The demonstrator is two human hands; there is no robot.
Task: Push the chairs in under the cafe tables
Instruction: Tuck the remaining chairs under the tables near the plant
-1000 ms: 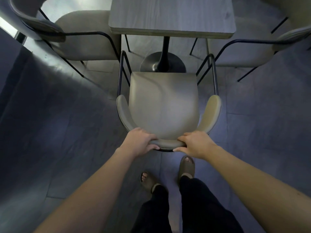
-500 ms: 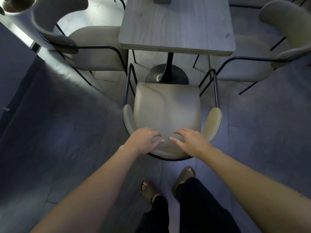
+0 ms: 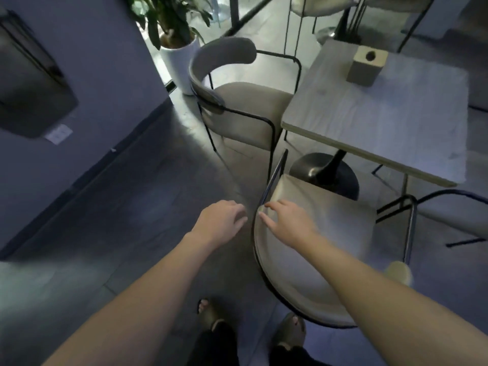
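The person is standing just behind the near armchair (image 3: 330,233), both bare arms reaching forward and down. The right hand (image 3: 286,223) is hovering over the left end of its curved backrest with the fingers (image 3: 272,207) loosely spread and nothing in them; whether the tips are brushing the upholstery or just clear of it I cannot tell through the blur. The left hand (image 3: 220,220) is hanging over bare floor (image 3: 132,207) just beside the chair, fingers relaxed and half-curled, gripping nothing.

That chair's front edge is lying near the black pedestal base (image 3: 324,173) of the square cafe table (image 3: 383,114), so its seat seems only partly tucked, with most of the cushion still in the open. Both hands being empty and angled toward the left suggests to me that the person is turning to the second armchair (image 3: 245,107), which is sitting at the table's left side with its seat only meeting the tabletop's edge. Its rounded backrest is facing the potted plant (image 3: 174,35) and the grey wall (image 3: 92,62), so anyone pushing it would need to step round into that narrow gap. A third chair (image 3: 454,215) is showing at the right edge, mostly cut off. A small wooden block (image 3: 365,66) is resting on the tabletop, far enough from the edges that a nudged chair should not disturb it.
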